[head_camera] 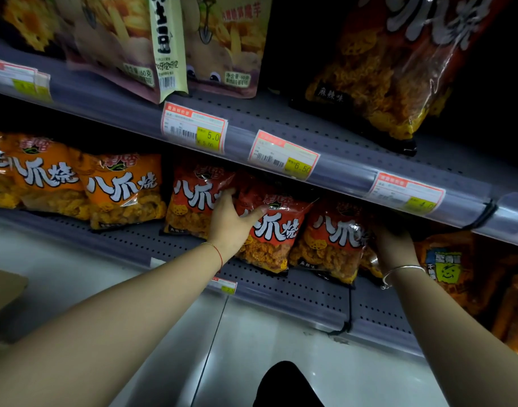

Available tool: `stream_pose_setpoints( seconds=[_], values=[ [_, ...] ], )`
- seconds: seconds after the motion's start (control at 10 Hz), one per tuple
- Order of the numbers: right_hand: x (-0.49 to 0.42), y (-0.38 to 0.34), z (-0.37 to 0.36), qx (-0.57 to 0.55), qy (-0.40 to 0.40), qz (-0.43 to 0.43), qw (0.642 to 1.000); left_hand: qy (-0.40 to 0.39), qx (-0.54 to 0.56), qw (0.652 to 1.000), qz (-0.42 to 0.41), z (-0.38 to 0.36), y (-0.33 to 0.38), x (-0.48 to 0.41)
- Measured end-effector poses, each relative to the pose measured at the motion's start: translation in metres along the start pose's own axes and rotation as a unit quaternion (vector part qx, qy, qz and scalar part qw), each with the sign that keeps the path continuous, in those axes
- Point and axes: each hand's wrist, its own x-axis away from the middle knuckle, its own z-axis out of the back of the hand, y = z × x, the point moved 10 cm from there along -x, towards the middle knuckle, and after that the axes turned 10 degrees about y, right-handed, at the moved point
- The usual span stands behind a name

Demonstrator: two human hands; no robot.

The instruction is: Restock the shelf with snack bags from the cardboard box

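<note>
At centre frame, the left hand (230, 220) lies spread and flat on the face of a red bag (269, 230), fingers (225, 196) splayed across the seam where it overlaps the next red bag (193, 204) to the left; it presses rather than grips. At right, the right hand (394, 240) reaches in behind a third red bag (332, 239), its fingers hidden in the dark under the upper shelf, so whether it grasps anything cannot be told.

The step appears to be seating and squaring the red row. Done well, it means pushing each bag back evenly and upright, faces forward, without crushing the contents.

Orange bags (119, 189) stand just beside the row at left, leaving no slack there. The shelf (281, 286) shows bare perforated deck in front of the bags. The price rail (334, 168) overhead caps any lift. A corner of the box (2, 292) shows at the left edge, well apart from both hands.
</note>
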Motion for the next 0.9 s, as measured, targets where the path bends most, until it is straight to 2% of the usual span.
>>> stream_pose_setpoints(
  seconds=[0.2,0.4,0.7,0.8,0.9],
  values=[
    [0.008,-0.006,0.005,0.01,0.015,0.013,1.0,-0.002,-0.001,1.0,0.0,0.005,-0.001,-0.001],
    [0.026,-0.025,0.015,0.059,0.062,0.069,0.994,-0.01,-0.011,1.0,-0.001,0.019,-0.002,0.001],
    [0.062,-0.041,0.002,0.058,0.073,0.086,0.992,-0.023,0.022,0.999,0.03,0.06,-0.016,0.003],
    [0.073,-0.051,0.001,0.084,0.094,0.115,0.985,-0.024,0.036,0.998,0.041,0.074,-0.027,0.003],
    [0.098,-0.072,-0.011,0.108,0.088,0.186,0.973,-0.022,0.046,0.998,0.046,0.094,-0.036,0.006]
  ],
)
